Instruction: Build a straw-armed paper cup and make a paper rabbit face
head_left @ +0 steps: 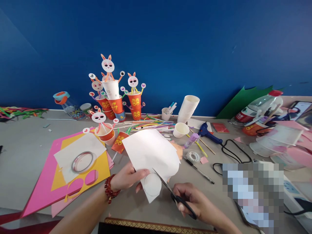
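White paper [151, 149] with a drawn circle near its lower corner is held up above the grey table. My left hand [130, 177] pinches its left edge, thumb on top beside the circle. In my right hand [188, 198] are black-handled scissors [181, 203], their blades at the paper just above and to the right of the circle. The paper's right edge is cut in an uneven curve. A red beaded bracelet [111, 188] circles my left wrist.
Rabbit-faced paper cups [114, 105] stand at the back left. Pink and yellow sheets [42, 177] with a tape ring [83, 161] lie left. A glue gun [209, 133], pen [200, 170], white cups [187, 109] and a bottle [260, 105] are to the right.
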Tool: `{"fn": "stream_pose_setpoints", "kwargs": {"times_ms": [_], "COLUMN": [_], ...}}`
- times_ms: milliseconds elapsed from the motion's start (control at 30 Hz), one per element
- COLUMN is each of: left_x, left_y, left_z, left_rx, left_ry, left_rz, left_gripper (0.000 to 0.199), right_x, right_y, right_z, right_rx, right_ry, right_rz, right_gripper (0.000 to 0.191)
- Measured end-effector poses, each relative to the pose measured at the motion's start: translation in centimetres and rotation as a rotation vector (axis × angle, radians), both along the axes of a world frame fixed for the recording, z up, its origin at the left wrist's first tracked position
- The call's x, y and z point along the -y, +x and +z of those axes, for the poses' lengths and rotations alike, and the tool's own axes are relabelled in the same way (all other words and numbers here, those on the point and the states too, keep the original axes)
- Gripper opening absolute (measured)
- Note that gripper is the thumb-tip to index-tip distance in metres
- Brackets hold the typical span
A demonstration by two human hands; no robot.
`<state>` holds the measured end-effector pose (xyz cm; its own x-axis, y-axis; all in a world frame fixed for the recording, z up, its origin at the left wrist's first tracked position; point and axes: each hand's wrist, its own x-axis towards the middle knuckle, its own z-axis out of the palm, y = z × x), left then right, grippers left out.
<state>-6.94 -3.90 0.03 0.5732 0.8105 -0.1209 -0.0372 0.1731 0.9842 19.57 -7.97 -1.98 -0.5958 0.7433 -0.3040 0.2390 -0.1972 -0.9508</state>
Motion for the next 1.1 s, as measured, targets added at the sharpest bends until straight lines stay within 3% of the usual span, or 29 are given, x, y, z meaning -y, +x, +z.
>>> {"fn": "stream_pose_setpoints", "kwargs": {"times_ms": [700, 1100], "left_x": [-0.55, -0.61], "left_y": [-0.60, -0.77], "left_z": [-0.23, -0.48], "left_rx": [0.025, 0.026], "left_ry": [-0.079, -0.092], "left_rz": [-0.051, -0.041], "left_gripper": [0.039, 0.040], "right_x": [-0.58, -0.79], "right_y": [0.56, 0.44], "right_z": [0.26, 0.39], "right_rx": [0.078, 0.059], "right_ry": [0.149, 0.078], "right_rz": [0.086, 0.093], "right_gripper": [0.069, 0.066]}}
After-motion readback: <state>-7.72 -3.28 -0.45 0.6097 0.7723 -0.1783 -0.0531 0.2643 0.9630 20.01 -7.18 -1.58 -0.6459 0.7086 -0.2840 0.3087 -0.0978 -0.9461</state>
